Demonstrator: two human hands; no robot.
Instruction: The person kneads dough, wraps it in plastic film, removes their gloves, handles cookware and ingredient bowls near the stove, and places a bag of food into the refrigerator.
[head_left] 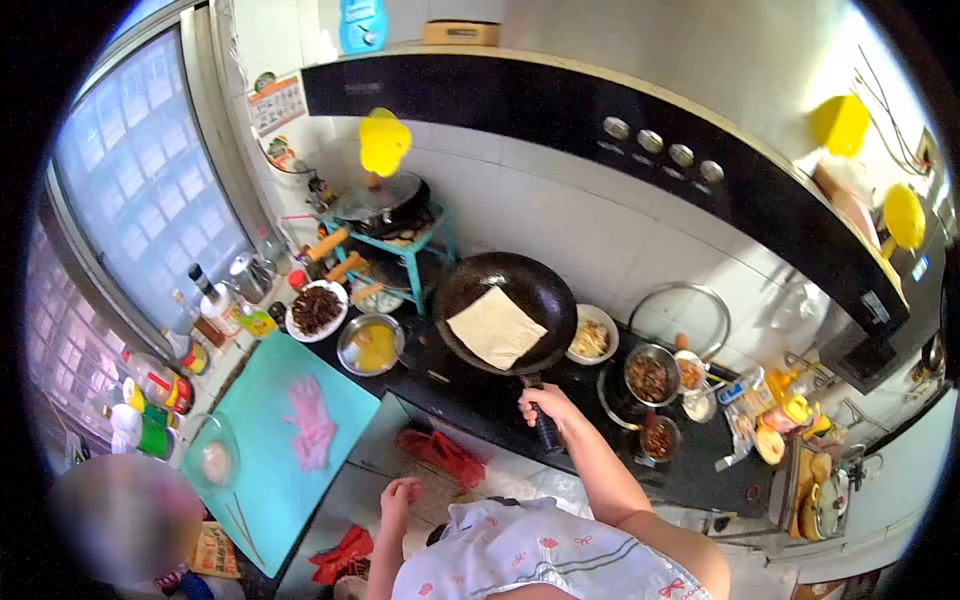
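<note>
My right hand [548,408] is wrapped round the black handle of a dark wok [553,318] on the stove. A pale, square flat sheet of dough [497,328] lies inside the wok, toward its near left side. My left hand [402,490] hangs low in front of my body, its fingers curled in; whether anything is in them is too small to tell. Left of the wok stands a metal bowl of yellow liquid [371,346]. To its right is a white bowl [592,335] with pale food.
A turquoise mat [262,410] at the left bears a pink glove [312,425] and a glass bowl [211,452]. A blurred person [125,520] is at the lower left. Behind, a lidded pan [385,205] sits on a blue stand. Several small bowls and bottles stand right of the wok.
</note>
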